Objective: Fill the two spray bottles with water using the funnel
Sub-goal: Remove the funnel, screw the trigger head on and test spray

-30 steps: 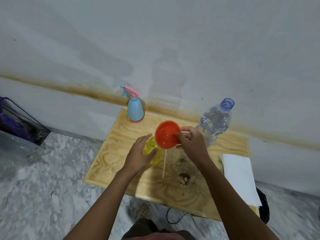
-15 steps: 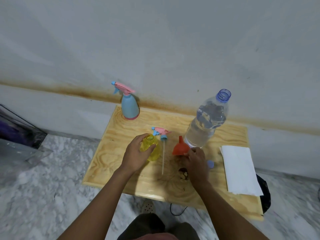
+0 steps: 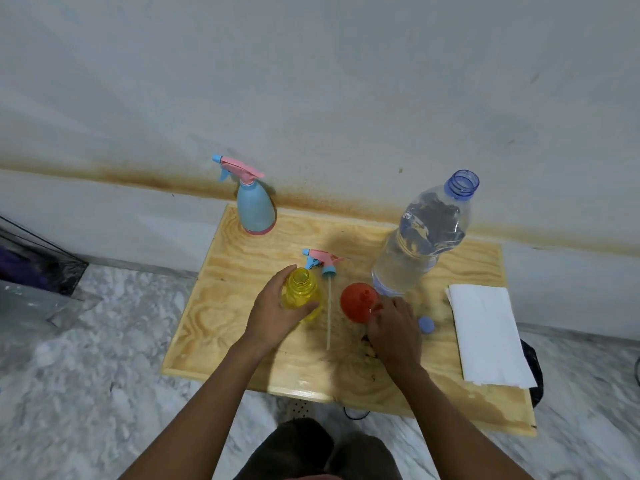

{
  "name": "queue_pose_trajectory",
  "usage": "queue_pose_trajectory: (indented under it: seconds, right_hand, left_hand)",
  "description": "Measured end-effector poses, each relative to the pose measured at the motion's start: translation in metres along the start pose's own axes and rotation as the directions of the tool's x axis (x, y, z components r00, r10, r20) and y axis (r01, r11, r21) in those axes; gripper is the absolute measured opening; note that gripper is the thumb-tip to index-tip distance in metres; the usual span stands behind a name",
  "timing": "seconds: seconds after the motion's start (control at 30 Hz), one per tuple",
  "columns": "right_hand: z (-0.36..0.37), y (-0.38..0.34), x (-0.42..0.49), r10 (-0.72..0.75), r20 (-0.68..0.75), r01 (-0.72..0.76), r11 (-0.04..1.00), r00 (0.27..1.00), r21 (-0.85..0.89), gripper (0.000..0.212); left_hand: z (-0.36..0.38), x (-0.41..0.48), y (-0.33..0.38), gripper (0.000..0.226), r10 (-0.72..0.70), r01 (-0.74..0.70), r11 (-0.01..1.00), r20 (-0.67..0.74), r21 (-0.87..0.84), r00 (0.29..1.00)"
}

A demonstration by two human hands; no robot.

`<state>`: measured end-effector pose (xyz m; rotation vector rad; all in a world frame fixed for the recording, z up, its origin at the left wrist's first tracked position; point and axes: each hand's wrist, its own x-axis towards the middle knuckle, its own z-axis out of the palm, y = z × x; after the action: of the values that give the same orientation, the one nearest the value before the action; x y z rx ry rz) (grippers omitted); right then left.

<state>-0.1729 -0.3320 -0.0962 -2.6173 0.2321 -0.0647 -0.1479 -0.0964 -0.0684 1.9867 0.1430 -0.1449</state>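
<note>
The setting-up step for the first fill is judged to be in hand. The yellow spray bottle [image 3: 302, 297] is held upright near the front middle of the wooden counter [image 3: 242, 271], with the grip of the left hand [image 3: 273, 315] closed round its body, and its neck is seen to be open. Its spray head [image 3: 323, 262] is laid on the counter just beside it, the dip tube pointing toward the front edge. The orange funnel [image 3: 358, 301] is set mouth-down on the counter between the yellow spray bottle and the water bottle [image 3: 420, 247]. The grip of the right hand [image 3: 393, 329] is curled onto its near edge, apparently pinching it, though the fingertips are partly hidden. The water bottle is stood uncapped and largely full, and its blue cap [image 3: 426, 324] is laid just to the right of the right hand. The blue spray bottle [image 3: 256, 211] is stood at the back left corner with its head on, so its turn is judged not yet begun. For the next move, the funnel would have to be turned spout-down and seated in the open neck, then steadied while the water bottle is tipped slowly. A white paper [image 3: 485, 336] is laid at the right. No brand or writing can be read; only a small blurred mark is seen on the water bottle's shoulder.
</note>
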Motion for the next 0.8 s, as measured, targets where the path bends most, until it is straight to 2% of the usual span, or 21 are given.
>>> queue_pose_trajectory:
  seconds: [0.1, 0.2, 0.3, 0.37, 0.5, 0.63, 0.7, 0.8]
  right_hand:
    - [-0.01, -0.036, 0.015, -0.167, -0.162, 0.173, 0.985, 0.972, 0.024, 0.014]
    - [-0.01, -0.073, 0.043, -0.21, -0.098, 0.215, 0.976, 0.973, 0.038, 0.022]
    - [0.002, -0.096, 0.066, -0.115, 0.133, 0.116, 0.993, 0.985, -0.005, 0.035]
    - [0.015, -0.1, 0.076, -0.02, 0.232, 0.032, 0.998, 0.973, -0.047, 0.039]
    - [0.04, -0.094, 0.088, 0.152, 0.299, -0.12, 0.985, 0.942, -0.123, 0.046]
    - [0.049, -0.091, 0.097, 0.204, 0.312, -0.176, 0.977, 0.928, -0.117, 0.043]
    - [0.052, -0.09, 0.1, 0.219, 0.322, -0.21, 0.976, 0.921, -0.062, 0.036]
    - [0.047, -0.094, 0.101, 0.233, 0.305, -0.309, 0.924, 0.923, 0.227, 0.024]
  left_hand:
    - [0.004, 0.002, -0.002, 0.071, -0.01, 0.012, 0.998, 0.027, -0.068, 1.0]
    - [0.005, 0.002, -0.002, 0.062, 0.013, -0.012, 0.996, 0.012, -0.086, 1.0]
    - [0.0, 0.002, -0.002, 0.056, 0.049, -0.049, 0.995, -0.001, -0.089, 0.999]
    - [-0.005, 0.002, -0.003, 0.056, 0.058, -0.059, 0.994, -0.012, -0.095, 0.998]
    - [-0.015, 0.006, -0.007, 0.061, 0.041, -0.043, 0.996, -0.038, -0.074, 0.998]
    - [-0.021, 0.009, -0.011, 0.066, 0.01, -0.013, 0.999, -0.066, -0.038, 0.998]
    - [-0.024, 0.011, -0.009, 0.066, 0.001, -0.003, 1.0, -0.077, -0.023, 0.997]
    - [-0.031, 0.014, -0.005, 0.062, -0.006, 0.006, 1.0, -0.085, -0.001, 0.996]
